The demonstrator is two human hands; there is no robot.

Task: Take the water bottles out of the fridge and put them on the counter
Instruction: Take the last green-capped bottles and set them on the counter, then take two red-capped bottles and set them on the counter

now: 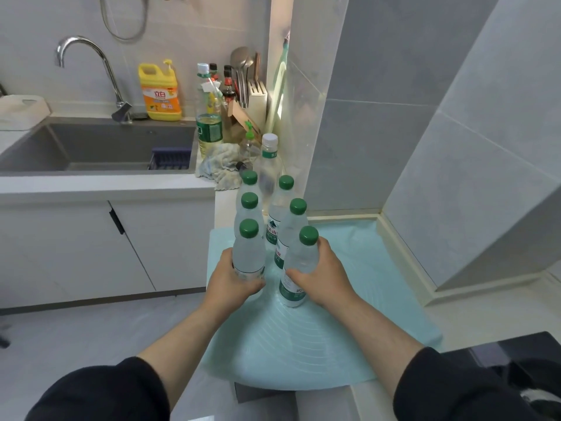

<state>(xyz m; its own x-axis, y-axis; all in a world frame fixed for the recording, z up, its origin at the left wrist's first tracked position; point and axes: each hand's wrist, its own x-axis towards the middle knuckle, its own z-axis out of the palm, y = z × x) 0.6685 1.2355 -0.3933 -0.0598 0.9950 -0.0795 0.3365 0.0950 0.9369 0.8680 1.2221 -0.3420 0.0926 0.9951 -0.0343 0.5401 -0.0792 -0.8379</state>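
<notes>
Water bottles [249, 214], six, stand paired near the table's [224, 205] far left corner; left grip [233, 278] and right grip [324, 275] each clasp a front one; fridge unseen.

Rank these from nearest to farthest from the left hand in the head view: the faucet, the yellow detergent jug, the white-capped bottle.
From the left hand, which grips a green-capped bottle:
1. white-capped bottle: just ahead, standing upright.
2. yellow detergent jug: back and to the left, by the wall.
3. faucet: farthest left, behind the sink.
</notes>
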